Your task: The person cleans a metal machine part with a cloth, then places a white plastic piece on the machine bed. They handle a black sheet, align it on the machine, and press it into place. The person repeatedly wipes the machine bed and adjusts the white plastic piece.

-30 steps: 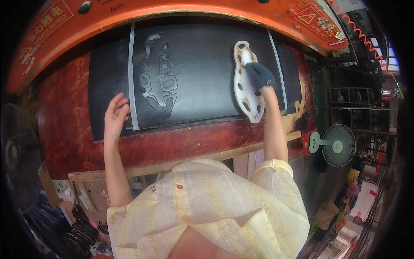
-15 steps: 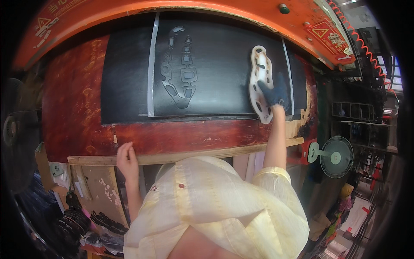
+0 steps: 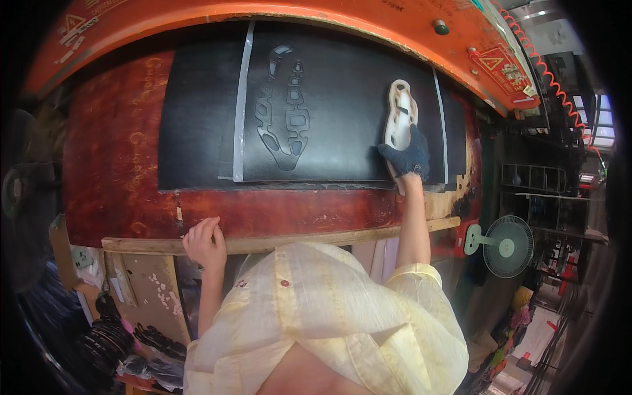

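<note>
My right hand [image 3: 407, 158], in a dark glove, grips the near part of a pale, sole-shaped cutting die [image 3: 399, 108]. The thumb lies across its left side and the fingers run along its right side; the glove covers the die's near end. Under the die is a smooth black sheet [image 3: 342, 125]. Sole-shaped cut outlines [image 3: 297, 118] mark this sheet toward the left. My bare left hand [image 3: 205, 242] rests by the wooden front strip, fingers loosely bent, with nothing seen in it.
An orange machine beam [image 3: 329, 18] spans the far side of the red-brown table [image 3: 112, 145]. Along the near edge runs a wooden strip [image 3: 289, 241]. A fan [image 3: 507, 247] stands at the right, beside cluttered shelves. Black looped pieces [image 3: 105, 339] lie at lower left.
My right hand has shifted from the die's right side to its near end, with the thumb now across it. The left hand stays near the wooden strip. The whole view has shifted slightly.
</note>
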`<state>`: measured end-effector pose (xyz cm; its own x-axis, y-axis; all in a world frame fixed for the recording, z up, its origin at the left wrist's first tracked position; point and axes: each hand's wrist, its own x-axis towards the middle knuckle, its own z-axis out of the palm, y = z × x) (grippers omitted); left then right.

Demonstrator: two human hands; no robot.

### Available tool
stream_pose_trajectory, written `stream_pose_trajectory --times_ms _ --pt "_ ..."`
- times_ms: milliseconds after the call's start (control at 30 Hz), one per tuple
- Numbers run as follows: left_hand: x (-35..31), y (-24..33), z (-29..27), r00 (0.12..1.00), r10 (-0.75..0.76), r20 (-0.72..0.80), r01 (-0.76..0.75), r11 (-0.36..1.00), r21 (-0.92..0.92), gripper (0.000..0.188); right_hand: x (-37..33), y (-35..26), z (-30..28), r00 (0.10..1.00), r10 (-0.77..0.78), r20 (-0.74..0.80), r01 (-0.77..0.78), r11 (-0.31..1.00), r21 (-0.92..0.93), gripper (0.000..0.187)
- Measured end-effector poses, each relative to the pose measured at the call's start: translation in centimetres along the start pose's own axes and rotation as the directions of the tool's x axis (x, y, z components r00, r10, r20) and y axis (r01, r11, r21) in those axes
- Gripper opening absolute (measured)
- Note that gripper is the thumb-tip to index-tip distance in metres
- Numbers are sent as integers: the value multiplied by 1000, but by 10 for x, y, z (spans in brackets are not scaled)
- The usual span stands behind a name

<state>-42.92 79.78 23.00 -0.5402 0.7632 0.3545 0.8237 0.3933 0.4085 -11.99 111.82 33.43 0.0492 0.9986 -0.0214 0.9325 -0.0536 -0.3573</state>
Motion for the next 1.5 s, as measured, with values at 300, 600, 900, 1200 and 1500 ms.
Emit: stream_pose_trajectory --times_ms 300,600,900,1200,1500 --pt "1 1 -1 1000 -8 -4 8 1000 -8 17 1 -80 25 983 -183 5 158 861 483 91" --pt "3 1 3 997 -11 -74 9 999 -34 16 -15 -124 61 975 -220 -13 219 974 -53 93" --pt "3 1 2 997 18 -70 -20 999 -29 17 66 -27 56 994 -102 28 71 846 528 57" --pt "2 1 4 998 -8 -65 8 1000 6 17 116 -17 65 957 -252 -143 231 962 -145 49" --pt "3 3 4 1000 5 -24 -5 1000 30 17 101 -26 46 978 87 190 -175 840 513 21"
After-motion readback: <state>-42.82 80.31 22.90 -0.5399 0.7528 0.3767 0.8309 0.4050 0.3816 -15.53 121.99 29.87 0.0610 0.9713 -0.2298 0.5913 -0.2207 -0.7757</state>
